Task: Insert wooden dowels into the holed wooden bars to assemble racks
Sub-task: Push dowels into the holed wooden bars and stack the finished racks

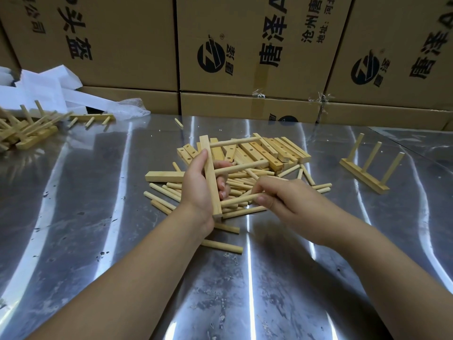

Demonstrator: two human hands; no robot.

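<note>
L hand (196, 190) grips bar (210, 173); R hand (282, 197) dowel (239, 200)

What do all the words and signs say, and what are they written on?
"唐泽", running sideways, with a large cut-off "A": middle cardboard box.
"沧州…" and "地址:河北…", smaller, cut off at the top: same box.
Round black logo with a tiny ® mark: same box, repeated on the right box.
"头盔" and "公司", turned around and partly cut off: left box.
Small characters beside the logos: too blurred.
Wooden bars, dowels, table: no writing.
</note>
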